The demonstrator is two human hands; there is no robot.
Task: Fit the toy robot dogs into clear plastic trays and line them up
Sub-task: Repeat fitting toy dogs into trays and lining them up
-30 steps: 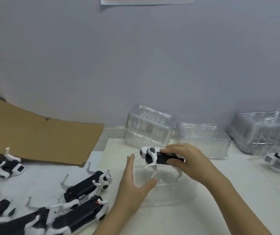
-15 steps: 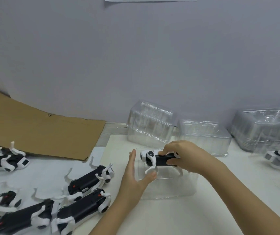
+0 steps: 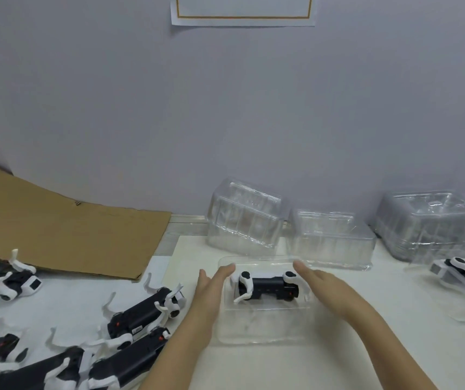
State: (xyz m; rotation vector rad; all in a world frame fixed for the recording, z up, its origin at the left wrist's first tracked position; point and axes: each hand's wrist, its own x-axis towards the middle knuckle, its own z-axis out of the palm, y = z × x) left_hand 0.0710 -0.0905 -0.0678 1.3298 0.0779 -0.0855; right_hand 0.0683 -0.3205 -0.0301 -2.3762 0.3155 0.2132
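A: Where's the toy dog [image 3: 267,287]?
B: Lying in the clear tray [image 3: 262,330] on the desk [image 3: 338,361], between both hands.
A: Gripping?
B: No. The left hand [image 3: 211,291] and right hand [image 3: 327,288] are spread, flanking the tray, pinching nothing.
A: Handling?
B: The tray looks thin, flexible and slippery, so hold it by its side walls. The dog's white legs look fragile.

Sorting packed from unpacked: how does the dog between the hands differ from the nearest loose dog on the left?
The dog between the hands sits inside a clear tray, legs folded; the loose dog lies on bare table, legs sticking up. The first lies level across the view, the second diagonally. Both are black and white.
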